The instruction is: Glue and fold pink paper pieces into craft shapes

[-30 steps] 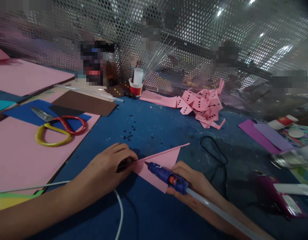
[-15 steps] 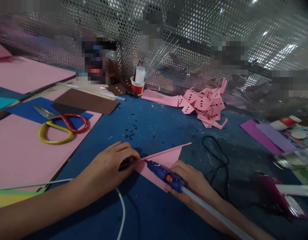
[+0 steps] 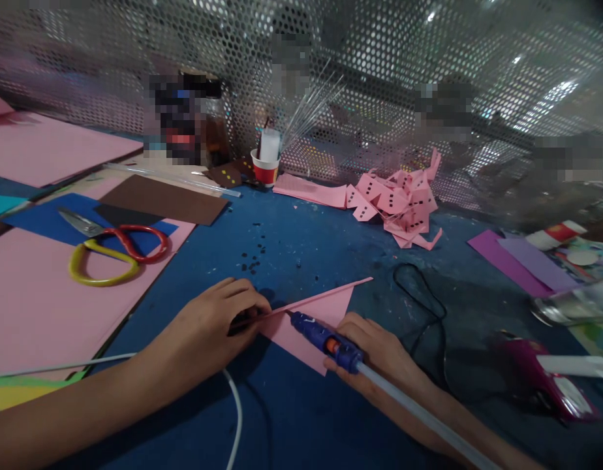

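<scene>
A pink paper piece (image 3: 314, 324) with a narrow folded strip along its upper edge lies on the blue table between my hands. The fingers of my left hand (image 3: 235, 310) pinch the left end of that fold. Wrapped around a blue glue gun (image 3: 321, 336), my right hand (image 3: 374, 349) rests low over the paper's right side. The gun's tip is at the fold, just right of my left fingertips. A clear glue stick (image 3: 414, 411) runs out of the gun's back toward the lower right.
Scissors (image 3: 106, 251) lie on pink sheets (image 3: 37, 294) at left. Behind are a paper cup (image 3: 265, 171) and a pile of pink cut-outs (image 3: 397, 202). A black cord (image 3: 438, 307), purple paper (image 3: 507, 264) and a magenta tool (image 3: 551, 378) are at right. A white cable (image 3: 237, 411) passes near my left arm.
The whole view has shifted slightly, with the table items a little further left. The glue gun tip sits marginally further right along the fold. Both hands keep their grips.
</scene>
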Demonstrator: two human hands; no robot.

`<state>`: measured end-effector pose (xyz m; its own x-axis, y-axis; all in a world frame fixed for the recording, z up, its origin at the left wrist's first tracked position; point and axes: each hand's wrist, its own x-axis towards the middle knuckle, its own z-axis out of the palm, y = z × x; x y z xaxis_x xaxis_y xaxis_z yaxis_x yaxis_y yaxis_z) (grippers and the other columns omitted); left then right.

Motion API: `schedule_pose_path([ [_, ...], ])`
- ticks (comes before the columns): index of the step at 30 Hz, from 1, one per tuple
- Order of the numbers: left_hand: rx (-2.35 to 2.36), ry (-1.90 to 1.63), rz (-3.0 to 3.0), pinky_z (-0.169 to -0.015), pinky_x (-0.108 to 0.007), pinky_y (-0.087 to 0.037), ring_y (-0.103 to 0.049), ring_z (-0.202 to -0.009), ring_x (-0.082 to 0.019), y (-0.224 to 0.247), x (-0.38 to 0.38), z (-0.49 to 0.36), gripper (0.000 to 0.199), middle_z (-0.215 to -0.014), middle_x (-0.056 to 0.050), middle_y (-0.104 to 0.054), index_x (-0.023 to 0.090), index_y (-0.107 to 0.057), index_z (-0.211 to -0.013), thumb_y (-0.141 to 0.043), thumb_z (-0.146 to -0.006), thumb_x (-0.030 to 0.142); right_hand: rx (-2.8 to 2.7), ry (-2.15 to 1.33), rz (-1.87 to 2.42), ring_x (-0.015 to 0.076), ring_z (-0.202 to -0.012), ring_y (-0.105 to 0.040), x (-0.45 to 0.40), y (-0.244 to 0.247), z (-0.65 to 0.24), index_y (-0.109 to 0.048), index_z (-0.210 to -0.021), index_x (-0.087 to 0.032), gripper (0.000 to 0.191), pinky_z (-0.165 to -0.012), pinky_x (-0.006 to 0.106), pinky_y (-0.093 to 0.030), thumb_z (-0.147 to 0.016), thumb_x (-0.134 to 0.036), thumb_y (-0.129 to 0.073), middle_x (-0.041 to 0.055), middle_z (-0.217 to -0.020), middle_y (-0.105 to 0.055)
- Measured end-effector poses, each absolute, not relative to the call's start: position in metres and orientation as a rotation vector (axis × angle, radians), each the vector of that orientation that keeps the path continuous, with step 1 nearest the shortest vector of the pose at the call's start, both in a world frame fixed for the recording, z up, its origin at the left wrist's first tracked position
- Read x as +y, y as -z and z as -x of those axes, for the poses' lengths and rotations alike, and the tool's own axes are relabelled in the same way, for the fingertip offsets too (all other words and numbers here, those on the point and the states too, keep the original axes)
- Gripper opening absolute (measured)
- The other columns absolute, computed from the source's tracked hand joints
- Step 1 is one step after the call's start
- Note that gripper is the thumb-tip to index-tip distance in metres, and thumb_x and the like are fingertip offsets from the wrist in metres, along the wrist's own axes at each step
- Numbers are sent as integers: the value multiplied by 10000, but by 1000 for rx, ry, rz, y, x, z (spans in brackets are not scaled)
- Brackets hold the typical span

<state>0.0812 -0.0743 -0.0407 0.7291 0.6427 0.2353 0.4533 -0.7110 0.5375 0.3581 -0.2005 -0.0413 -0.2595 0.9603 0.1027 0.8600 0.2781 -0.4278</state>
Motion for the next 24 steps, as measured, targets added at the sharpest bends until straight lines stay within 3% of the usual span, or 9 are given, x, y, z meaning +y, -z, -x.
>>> schedule_pose_path([
  [11,858,-567,-2473,-749,-290,-485,-615,-866,-184,39,-75,-82,152,-938,-24,-676,246,-693,-981,-556,-929,205,-2234,-438,1725,173,-739,-580,-201,41,-362,-581,-918,-220,154,-672,295,-399,-843,-244,-713,6,-909,-642],
  [15,857,-569,-2472,-750,-293,-490,-625,-866,-187,39,-75,-81,149,-946,-32,-686,244,-699,-972,-555,-938,224,-2210,-558,1801,165,-737,-585,-200,20,-357,-551,-838,-220,146,-663,289,-417,-880,-236,-690,10,-898,-642],
  [19,853,-565,-2494,-742,-288,-485,-622,-861,-185,39,-74,-81,150,-941,-29,-684,249,-701,-971,-553,-949,229,-2109,-676,1892,180,-823,-610,-202,-8,-347,-565,-849,-229,131,-697,288,-444,-970,-233,-617,21,-939,-639],
  [24,856,-553,-2502,-742,-285,-479,-618,-862,-183,39,-73,-82,146,-942,-25,-680,247,-698,-979,-555,-950,229,-2051,-726,1941,180,-825,-607,-203,-15,-345,-570,-844,-229,140,-693,287,-444,-971,-222,-627,17,-943,-634],
])
